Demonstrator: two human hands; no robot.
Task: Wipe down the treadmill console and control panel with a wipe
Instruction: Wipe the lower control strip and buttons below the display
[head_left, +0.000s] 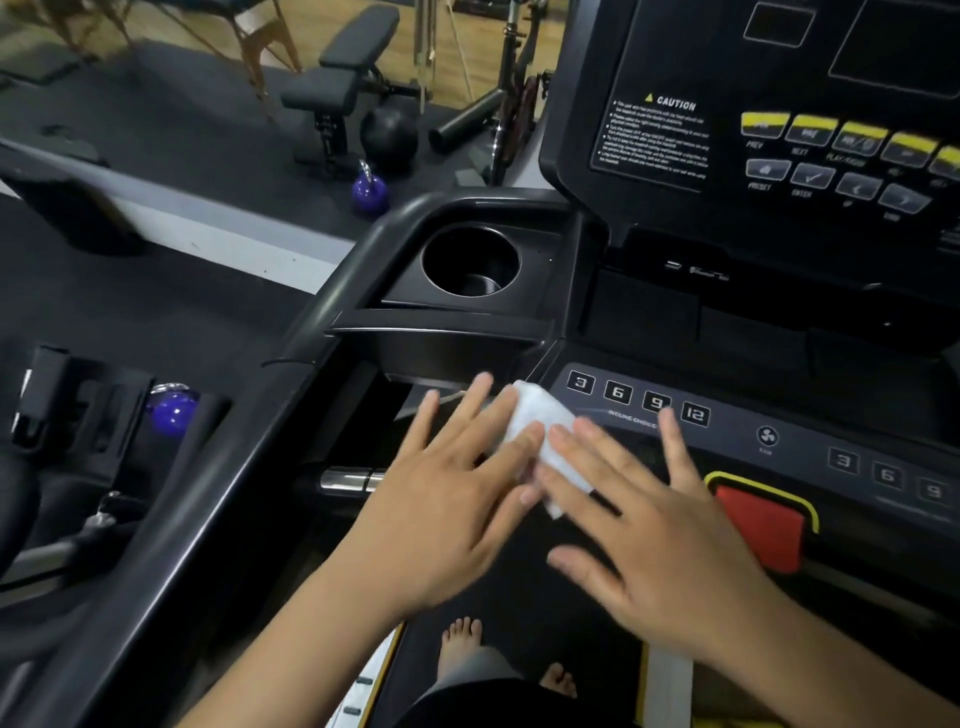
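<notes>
A white wipe lies on the left end of the treadmill control panel, just left of the numbered incline buttons. My left hand and my right hand both lie flat with fingers straight and spread, fingertips touching the wipe from either side. The upright console with its caution label and yellow buttons rises behind at the upper right. A red stop button sits just right of my right hand.
A round cup holder is set in the tray left of the console. The black handrail runs diagonally at left. Purple kettlebells, a black ball and a bench stand on the gym floor beyond. My bare feet stand on the belt below.
</notes>
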